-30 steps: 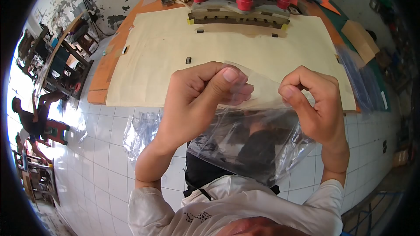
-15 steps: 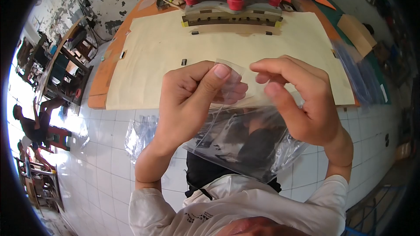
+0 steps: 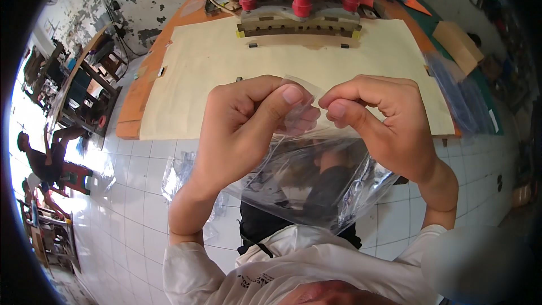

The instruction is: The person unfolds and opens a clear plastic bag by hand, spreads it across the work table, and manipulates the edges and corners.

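Note:
A thin clear plastic sheet (image 3: 293, 172) hangs in front of my body, below the table's near edge, with creases and bright reflections. My left hand (image 3: 248, 118) is closed on its upper corner, the thumb on top and the curled fingers showing through the film. Facing it, my right hand (image 3: 378, 118) is closed, thumb and index fingertip pinched together at the sheet's edge. Exactly how much film lies between those fingertips is hard to see. Both hands are level, fingertips a small gap apart.
Beyond my hands, a cream paper sheet (image 3: 214, 62) covers much of the wooden table (image 3: 129, 127). A green machine with red parts (image 3: 302, 7) stands at the back. Clear plastic sheets (image 3: 460, 93) and a cardboard piece (image 3: 458, 48) lie right. A person (image 3: 42, 155) sits far left.
My right thumb has risen to meet the index finger, closing a hand that was open. The hanging plastic has shifted and its lower edge has lifted slightly. My left hand keeps its grip.

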Tool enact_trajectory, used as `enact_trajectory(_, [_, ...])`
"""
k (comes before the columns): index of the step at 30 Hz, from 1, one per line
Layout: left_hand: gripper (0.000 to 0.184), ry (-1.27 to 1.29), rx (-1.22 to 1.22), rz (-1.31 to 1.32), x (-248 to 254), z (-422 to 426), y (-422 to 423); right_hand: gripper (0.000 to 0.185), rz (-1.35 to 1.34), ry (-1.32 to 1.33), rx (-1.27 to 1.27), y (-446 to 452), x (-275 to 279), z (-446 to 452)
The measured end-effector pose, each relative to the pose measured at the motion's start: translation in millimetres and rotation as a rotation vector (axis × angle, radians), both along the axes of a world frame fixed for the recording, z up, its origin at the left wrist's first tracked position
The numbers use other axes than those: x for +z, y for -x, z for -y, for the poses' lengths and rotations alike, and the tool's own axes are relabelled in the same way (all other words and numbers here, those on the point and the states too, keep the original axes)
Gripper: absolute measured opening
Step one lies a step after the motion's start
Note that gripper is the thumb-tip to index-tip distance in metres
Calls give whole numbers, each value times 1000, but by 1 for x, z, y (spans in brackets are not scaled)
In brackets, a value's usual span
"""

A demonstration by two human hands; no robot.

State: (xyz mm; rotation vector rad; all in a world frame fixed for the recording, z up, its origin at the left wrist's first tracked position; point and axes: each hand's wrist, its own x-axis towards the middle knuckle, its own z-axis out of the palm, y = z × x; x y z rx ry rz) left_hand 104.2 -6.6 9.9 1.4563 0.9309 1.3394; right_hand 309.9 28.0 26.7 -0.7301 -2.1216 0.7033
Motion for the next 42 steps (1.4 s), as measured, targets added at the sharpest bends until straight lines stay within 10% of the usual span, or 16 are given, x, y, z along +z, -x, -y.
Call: enact_trajectory(42, [36, -264, 326, -374, 62, 6, 87, 16, 59, -1, -74, -41, -34, -14])
